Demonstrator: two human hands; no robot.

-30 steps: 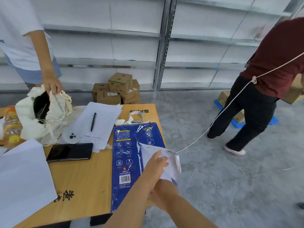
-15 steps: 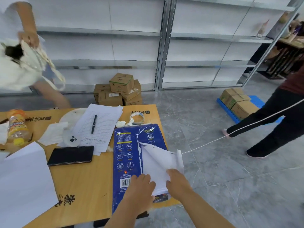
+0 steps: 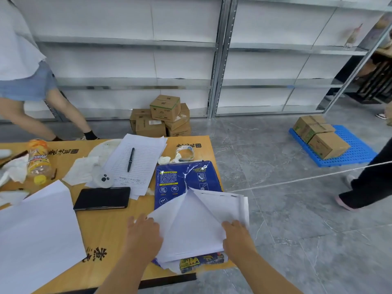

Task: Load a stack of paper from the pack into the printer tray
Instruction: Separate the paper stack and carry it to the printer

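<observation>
A blue paper pack [image 3: 182,179] lies along the right edge of the wooden table [image 3: 101,234], torn open down its middle. A stack of white paper [image 3: 197,225] sticks out of the tear over the pack's near half, its top sheets bent upward. My left hand [image 3: 144,234] grips the stack's left edge. My right hand [image 3: 235,236] holds the stack's right side, fingers curled under the lifted sheets. No printer or tray is in view.
On the table lie a black phone [image 3: 102,198], lined sheets with a pen [image 3: 130,159], a tape roll [image 3: 185,152], tissues, an orange bottle [image 3: 38,160] and loose white sheets [image 3: 36,236]. Cardboard boxes [image 3: 163,117] sit by metal shelving. Two people stand nearby; a white cord [image 3: 307,179] crosses the floor.
More paper has come out of the torn pack and the sheets have fanned wider. My left hand moved to the stack's left edge. The person at left lifted the white bag away.
</observation>
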